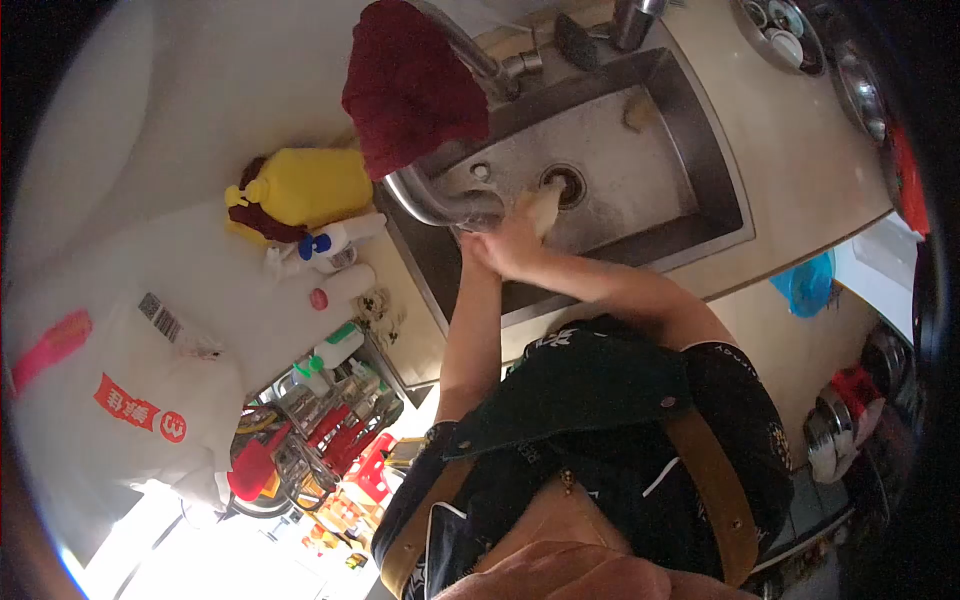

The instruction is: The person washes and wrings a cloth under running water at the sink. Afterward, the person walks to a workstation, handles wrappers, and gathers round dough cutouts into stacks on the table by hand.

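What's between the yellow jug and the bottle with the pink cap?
In the head view, a white bottle with a blue top sits between the jug and pink-capped bottle.

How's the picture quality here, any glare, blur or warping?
Head view: glare bleaches the lower left, below the white bag; head view: dark, curved borders and wide-angle warping, with the sink rim bowed; head view: right hand soft, apparently motion-blurred.
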Tool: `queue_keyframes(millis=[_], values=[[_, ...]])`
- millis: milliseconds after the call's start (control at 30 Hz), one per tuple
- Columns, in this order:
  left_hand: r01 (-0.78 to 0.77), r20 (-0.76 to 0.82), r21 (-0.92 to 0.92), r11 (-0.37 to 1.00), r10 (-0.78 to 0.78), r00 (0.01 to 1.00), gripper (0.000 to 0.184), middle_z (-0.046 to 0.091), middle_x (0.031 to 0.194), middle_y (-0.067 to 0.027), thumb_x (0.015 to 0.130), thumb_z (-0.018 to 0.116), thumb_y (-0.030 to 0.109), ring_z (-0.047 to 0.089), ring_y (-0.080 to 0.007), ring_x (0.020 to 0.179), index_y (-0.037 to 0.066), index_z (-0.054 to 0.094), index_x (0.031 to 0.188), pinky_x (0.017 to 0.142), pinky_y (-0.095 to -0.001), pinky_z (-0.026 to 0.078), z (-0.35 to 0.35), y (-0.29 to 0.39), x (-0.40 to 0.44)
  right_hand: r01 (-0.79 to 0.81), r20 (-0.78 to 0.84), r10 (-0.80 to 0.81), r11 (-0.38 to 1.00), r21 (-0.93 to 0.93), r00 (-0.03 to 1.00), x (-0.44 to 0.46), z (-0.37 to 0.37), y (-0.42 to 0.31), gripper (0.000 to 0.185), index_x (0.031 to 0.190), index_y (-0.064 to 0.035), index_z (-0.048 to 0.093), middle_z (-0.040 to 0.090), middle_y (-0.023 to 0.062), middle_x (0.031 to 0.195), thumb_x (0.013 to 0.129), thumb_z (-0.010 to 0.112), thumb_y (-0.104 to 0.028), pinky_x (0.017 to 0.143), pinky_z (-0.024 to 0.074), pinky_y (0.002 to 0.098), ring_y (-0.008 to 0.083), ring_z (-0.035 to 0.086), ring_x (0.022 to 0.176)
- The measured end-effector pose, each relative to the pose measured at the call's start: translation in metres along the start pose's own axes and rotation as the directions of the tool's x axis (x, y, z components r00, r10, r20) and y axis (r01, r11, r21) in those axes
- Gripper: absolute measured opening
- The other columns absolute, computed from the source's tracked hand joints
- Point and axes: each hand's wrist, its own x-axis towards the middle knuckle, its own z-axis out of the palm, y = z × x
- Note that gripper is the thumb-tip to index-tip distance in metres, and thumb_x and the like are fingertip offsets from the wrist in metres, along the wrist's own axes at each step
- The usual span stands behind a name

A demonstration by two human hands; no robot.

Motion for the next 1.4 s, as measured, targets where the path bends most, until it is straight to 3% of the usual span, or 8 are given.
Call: queue_keyframes(millis=[200, 500, 600, 867, 933, 1067, 1200, 1400], values=[[-0.1, 0.33, 0.2, 0.975, 0.03, 0.944, 0.023, 0.053, 0.1, -0.006, 0.087, 0.042, 0.025, 0.05, -0.019, 0.093, 0.008, 0.051, 0.1, 0.082, -0.0332, 0.043, -0.003, -0.003, 0.013, 0.044, -0.023, -0.046, 0.994, -0.099, 0.999, 0.028, 0.012, 0.052, 0.025, 0.067, -0.0086, 0.058, 0.056, 0.0146, 0.062, 0.074, 0.056, -0.032, 0.064, 0.0411, 0.0527, 0.0375, 0.056, 0.069], [0.032, -0.02, 0.014, 0.999, -0.032, 0.999, 0.017, 0.053, 0.092, -0.0037, 0.086, 0.046, 0.022, 0.051, -0.0177, 0.09, 0.008, 0.051, 0.094, 0.079, -0.0325, 0.044, 0.042, -0.007, -0.012, 0.303, -0.119, -0.325, 0.937, -0.174, 0.938, 0.003, 0.012, 0.031, 0.028, 0.07, -0.009, 0.059, 0.058, 0.0186, 0.067, 0.077, 0.05, -0.035, 0.062, 0.046, 0.042, 0.0309, 0.058, 0.077], [-0.01, 0.006, 0.149, 0.989, 0.009, 1.0, 0.017, 0.053, 0.092, -0.0037, 0.085, 0.048, 0.022, 0.051, -0.0177, 0.09, 0.008, 0.051, 0.094, 0.078, -0.0323, 0.044, 0.042, -0.001, -0.015, -0.321, 0.035, 0.325, 0.942, -0.093, 0.945, 0.032, -0.01, 0.053, 0.038, 0.074, -0.0095, 0.06, 0.057, 0.0179, 0.067, 0.082, 0.044, -0.043, 0.065, 0.044, 0.0413, 0.0318, 0.057, 0.073], [-0.248, 0.056, 0.761, 0.6, 0.32, 0.946, 0.024, 0.054, 0.101, -0.0073, 0.081, 0.054, 0.013, 0.053, -0.0181, 0.09, 0.003, 0.05, 0.102, 0.078, -0.0316, 0.044, -0.016, 0.065, -0.014, -0.037, 0.612, 0.063, 0.998, -0.054, 0.788, 0.009, -0.081, 0.112, 0.034, 0.071, -0.0028, 0.053, 0.049, 0.0062, 0.057, 0.074, 0.059, -0.036, 0.048, 0.0409, 0.0321, 0.0136, 0.05, 0.052], [-0.292, 0.143, 0.888, 0.355, 0.389, 0.91, 0.03, 0.053, 0.106, -0.0088, 0.08, 0.055, 0.012, 0.052, -0.0198, 0.093, 0.002, 0.048, 0.107, 0.081, -0.0314, 0.043, -0.014, 0.073, -0.021, -0.58, 0.483, 0.416, 0.773, 0.258, 0.77, 0.006, -0.094, 0.122, 0.029, 0.087, -0.0023, 0.058, 0.056, 0.0064, 0.062, 0.07, 0.064, -0.025, 0.058, 0.043, 0.033, 0.0187, 0.055, 0.061], [-0.322, 0.057, 0.806, 0.497, 0.477, 0.877, 0.029, 0.055, 0.1, -0.008, 0.078, 0.058, 0.013, 0.052, -0.0174, 0.091, 0.0, 0.051, 0.102, 0.08, -0.0299, 0.042, 0.0, 0.061, -0.023, -0.619, 0.365, 0.504, 0.694, 0.368, 0.783, 0.006, -0.085, 0.097, 0.04, 0.108, -0.0024, 0.05, 0.056, 0.0104, 0.091, 0.071, 0.058, -0.013, 0.071, 0.0446, 0.0308, 0.0185, 0.053, 0.082], [-0.111, 0.063, 0.984, 0.137, 0.312, 0.948, 0.03, 0.055, 0.1, -0.007, 0.076, 0.061, 0.013, 0.052, -0.0166, 0.091, 0.0, 0.052, 0.102, 0.08, -0.0294, 0.041, 0.049, 0.024, -0.041, -0.307, 0.276, 0.177, 0.77, 0.559, 0.945, 0.013, -0.031, 0.079, 0.046, 0.114, -0.0041, 0.048, 0.052, 0.0136, 0.107, 0.069, 0.055, -0.007, 0.077, 0.0427, 0.0284, 0.0202, 0.051, 0.092], [-0.263, 0.169, 0.92, 0.292, 0.31, 0.936, 0.034, 0.052, 0.105, -0.0065, 0.075, 0.059, 0.011, 0.05, -0.0196, 0.097, 0.004, 0.048, 0.107, 0.082, -0.0347, 0.04, 0.028, 0.022, -0.038, -0.327, 0.435, 0.069, 0.766, 0.553, 0.898, 0.027, -0.03, 0.061, 0.048, 0.116, -0.0046, 0.046, 0.057, 0.0123, 0.098, 0.068, 0.051, -0.003, 0.073, 0.0427, 0.0259, 0.0199, 0.054, 0.088]])
